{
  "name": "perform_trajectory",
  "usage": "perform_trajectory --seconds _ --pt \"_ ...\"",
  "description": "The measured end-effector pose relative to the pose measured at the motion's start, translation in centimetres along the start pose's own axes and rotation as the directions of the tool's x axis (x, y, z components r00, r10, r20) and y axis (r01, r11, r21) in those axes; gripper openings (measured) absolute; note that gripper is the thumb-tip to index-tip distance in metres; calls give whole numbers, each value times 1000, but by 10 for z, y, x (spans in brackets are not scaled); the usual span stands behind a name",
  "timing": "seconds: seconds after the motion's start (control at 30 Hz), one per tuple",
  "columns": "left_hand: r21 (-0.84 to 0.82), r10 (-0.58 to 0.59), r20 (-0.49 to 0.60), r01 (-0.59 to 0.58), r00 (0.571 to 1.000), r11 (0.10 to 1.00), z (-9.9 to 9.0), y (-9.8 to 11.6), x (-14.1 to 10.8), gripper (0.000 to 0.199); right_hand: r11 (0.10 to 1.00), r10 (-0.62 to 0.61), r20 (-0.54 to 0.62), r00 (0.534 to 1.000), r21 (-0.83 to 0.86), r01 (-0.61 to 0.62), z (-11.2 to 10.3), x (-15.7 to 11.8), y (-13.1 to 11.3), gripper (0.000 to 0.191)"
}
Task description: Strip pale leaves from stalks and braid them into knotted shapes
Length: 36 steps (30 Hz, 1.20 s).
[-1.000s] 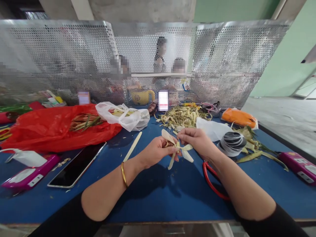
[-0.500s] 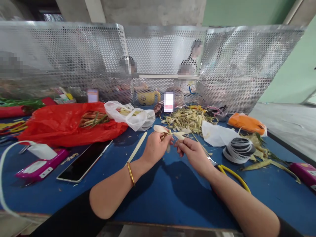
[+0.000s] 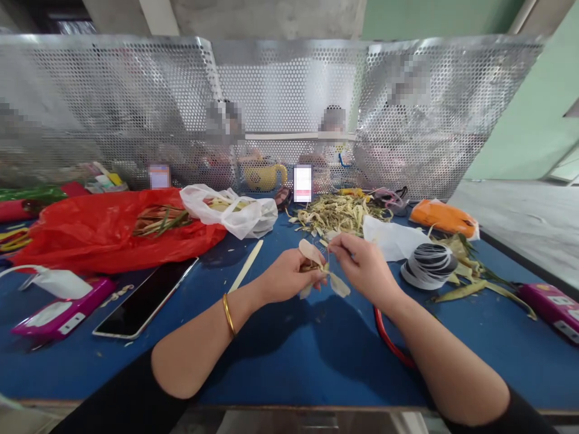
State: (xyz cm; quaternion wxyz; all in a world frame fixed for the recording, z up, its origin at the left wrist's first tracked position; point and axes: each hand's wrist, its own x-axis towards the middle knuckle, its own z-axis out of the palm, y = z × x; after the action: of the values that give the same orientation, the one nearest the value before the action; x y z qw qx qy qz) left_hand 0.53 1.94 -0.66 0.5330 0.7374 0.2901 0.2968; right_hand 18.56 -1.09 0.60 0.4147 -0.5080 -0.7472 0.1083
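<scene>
My left hand [image 3: 289,275], with a gold bangle at the wrist, pinches a small bunch of pale petal-like husk pieces [image 3: 339,284] over the middle of the blue table. Just right of the bunch, my right hand [image 3: 359,259] has thumb and forefinger pressed together on a thin thread [image 3: 329,259], which runs down toward the bunch. Under my right forearm shows a red scissor handle [image 3: 389,340]; the rest of the scissors is hidden. A pale husk strip [image 3: 246,265] lies left of my left hand.
Behind are a red bag [image 3: 104,235], a white bag [image 3: 253,217], a husk pile [image 3: 339,212] and a perforated metal screen [image 3: 289,78]. A phone [image 3: 147,298] lies left. A thread spool [image 3: 427,266] and an orange packet [image 3: 443,218] are right.
My right hand has risen a little and moved away from the bunch, with the thread between. The bunch has turned, a petal now hanging lower right. The view has shifted slightly.
</scene>
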Motion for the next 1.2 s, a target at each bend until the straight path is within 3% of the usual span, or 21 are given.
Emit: perform_trajectory --seconds 0.1,0.2,0.33,0.43,0.5,0.57,0.63,0.77,1.0,1.1,1.2 --pt "-173 24 -5 -25 1000 985 1 6 -1 23 973 140 69 988 173 -150 -2 8 13 18" --pt "-202 58 -118 -81 991 976 1 7 0 25 920 213 146 966 303 -249 8 9 19 20" --pt "58 123 -324 -110 938 992 0 4 1 16 838 259 274 926 414 -356 26 1 13 20" --pt "315 199 -465 -49 863 948 -2 0 2 11 688 335 395 856 518 -508 32 -6 1 25" --pt "437 243 -509 4 826 899 -3 -4 3 9 581 360 457 813 572 -579 32 -9 -5 26" --pt "531 281 -517 45 809 846 -3 -8 3 8 548 367 469 803 589 -594 31 -10 -9 26" --pt "595 292 -491 70 821 801 -4 -10 2 7 640 344 403 848 560 -525 31 -11 -8 23" --pt "642 245 -382 65 891 764 -4 -11 1 6 901 189 178 966 359 -242 26 -12 -4 22" --pt "502 106 -229 24 968 864 -5 -3 1 5 999 -2 60 998 45 -1 3 -4 -7 22" --pt "237 6 -65 10 998 971 -5 3 -1 6 996 39 53 998 72 -43 -5 4 -1 19" --pt "-49 -11 10 12 1000 999 -3 8 -2 12 934 184 147 972 282 -220 -3 9 9 19"
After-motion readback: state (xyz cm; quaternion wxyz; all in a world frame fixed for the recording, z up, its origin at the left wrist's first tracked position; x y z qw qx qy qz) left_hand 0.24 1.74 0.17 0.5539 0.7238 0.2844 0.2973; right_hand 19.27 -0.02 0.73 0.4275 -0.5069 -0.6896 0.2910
